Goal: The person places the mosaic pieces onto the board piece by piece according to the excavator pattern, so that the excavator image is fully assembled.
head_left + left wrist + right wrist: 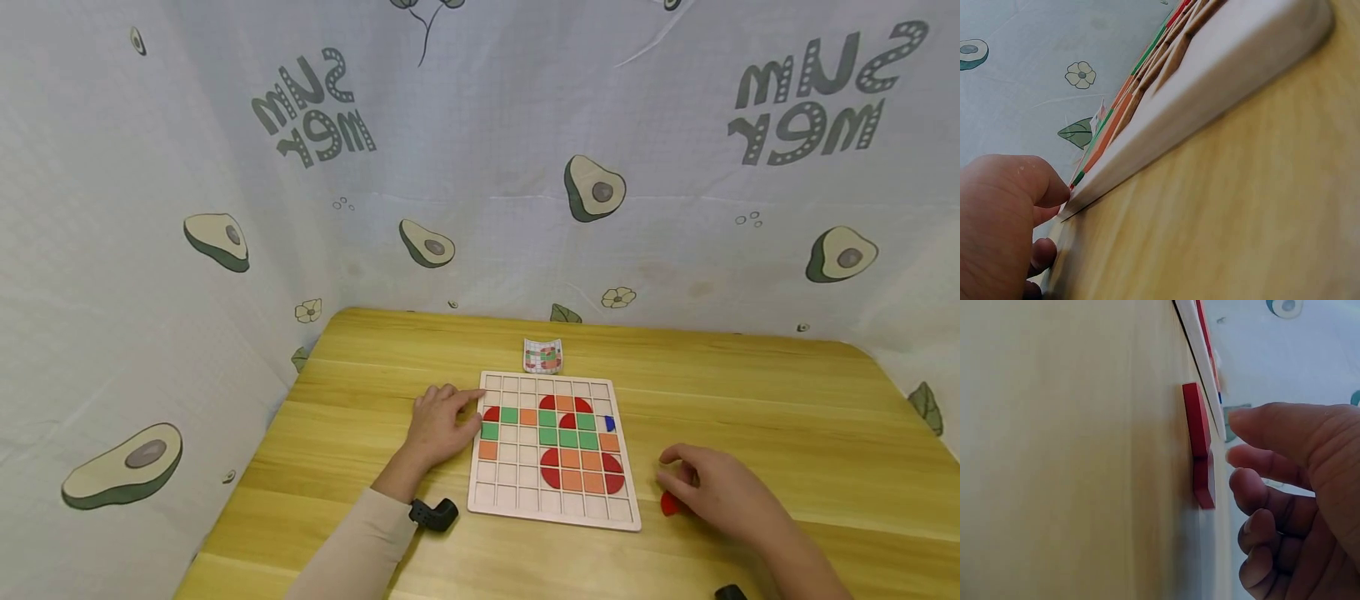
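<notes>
A white grid board lies flat on the table, with red curved, green and orange square pieces set in many of its cells. My left hand rests at the board's left edge, thumb and index fingertip touching the rim. In the left wrist view that hand meets the board's corner. Right of the board, my right hand hovers with loosely bent fingers over a red piece. The right wrist view shows two red pieces end to end on the table, apart from the fingertips; nothing visible is held.
Behind the board stands a small curled card printed with a coloured grid pattern. A blue piece sits in the board's right column. A pale cloth with avocado prints hangs around the wooden table.
</notes>
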The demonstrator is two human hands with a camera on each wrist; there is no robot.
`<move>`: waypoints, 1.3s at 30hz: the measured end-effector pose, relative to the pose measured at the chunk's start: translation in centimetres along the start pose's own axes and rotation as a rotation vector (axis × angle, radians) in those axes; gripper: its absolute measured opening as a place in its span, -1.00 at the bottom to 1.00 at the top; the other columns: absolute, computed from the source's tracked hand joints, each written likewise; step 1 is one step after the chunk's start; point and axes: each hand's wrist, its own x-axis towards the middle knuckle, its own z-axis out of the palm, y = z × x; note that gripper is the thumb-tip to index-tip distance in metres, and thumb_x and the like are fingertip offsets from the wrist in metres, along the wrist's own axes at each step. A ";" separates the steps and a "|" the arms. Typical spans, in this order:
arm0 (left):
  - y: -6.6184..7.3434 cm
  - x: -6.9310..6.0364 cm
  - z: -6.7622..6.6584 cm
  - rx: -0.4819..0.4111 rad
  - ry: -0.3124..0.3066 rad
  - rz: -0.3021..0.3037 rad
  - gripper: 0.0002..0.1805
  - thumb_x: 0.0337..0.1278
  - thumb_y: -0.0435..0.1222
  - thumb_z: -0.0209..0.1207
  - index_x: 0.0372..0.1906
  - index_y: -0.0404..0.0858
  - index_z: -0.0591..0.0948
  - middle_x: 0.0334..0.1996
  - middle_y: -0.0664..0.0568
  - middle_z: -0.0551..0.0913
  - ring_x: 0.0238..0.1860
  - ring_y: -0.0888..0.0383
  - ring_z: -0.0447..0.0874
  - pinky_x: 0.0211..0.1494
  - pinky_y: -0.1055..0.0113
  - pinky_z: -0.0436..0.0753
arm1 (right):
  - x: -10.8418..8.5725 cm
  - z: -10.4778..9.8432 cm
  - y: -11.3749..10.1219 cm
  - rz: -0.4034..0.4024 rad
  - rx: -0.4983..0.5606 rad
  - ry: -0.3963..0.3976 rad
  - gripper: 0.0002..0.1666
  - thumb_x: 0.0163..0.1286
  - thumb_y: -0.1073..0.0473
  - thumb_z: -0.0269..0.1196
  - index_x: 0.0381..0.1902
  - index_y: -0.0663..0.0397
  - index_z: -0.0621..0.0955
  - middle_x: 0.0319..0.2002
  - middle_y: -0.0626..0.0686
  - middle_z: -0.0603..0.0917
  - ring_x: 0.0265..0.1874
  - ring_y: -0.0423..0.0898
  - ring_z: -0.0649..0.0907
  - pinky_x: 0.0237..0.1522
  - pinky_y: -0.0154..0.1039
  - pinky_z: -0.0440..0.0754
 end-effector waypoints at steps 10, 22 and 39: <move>0.0 0.0 0.0 0.011 0.004 0.002 -0.56 0.26 -0.03 0.15 0.22 0.13 0.68 -0.36 0.19 0.49 -0.29 0.20 0.27 -0.16 0.28 0.19 | -1.4 0.1 1.2 0.019 0.012 -0.036 -0.57 0.17 -0.25 0.47 -0.22 -0.11 0.64 -0.53 -0.13 0.46 -0.58 -0.29 0.37 -0.48 -0.36 0.29; 0.0 -0.1 0.2 0.009 0.005 0.005 -0.56 0.28 -0.02 0.15 0.23 0.14 0.67 -0.35 0.20 0.49 -0.30 0.20 0.26 -0.15 0.28 0.19 | -0.9 0.8 0.8 0.018 0.034 -0.070 -0.51 0.18 -0.24 0.47 -0.11 -0.08 0.66 -0.43 -0.10 0.48 -0.44 -0.23 0.42 -0.40 -0.35 0.35; -0.1 0.0 0.3 0.008 0.007 0.006 -0.57 0.28 -0.03 0.17 0.24 0.13 0.67 -0.37 0.20 0.47 -0.31 0.19 0.24 -0.16 0.27 0.18 | 1.2 0.4 0.8 0.016 0.057 -0.067 -0.49 0.25 0.04 0.47 0.09 0.15 0.64 -0.26 -0.04 0.60 -0.28 -0.11 0.52 -0.27 -0.24 0.53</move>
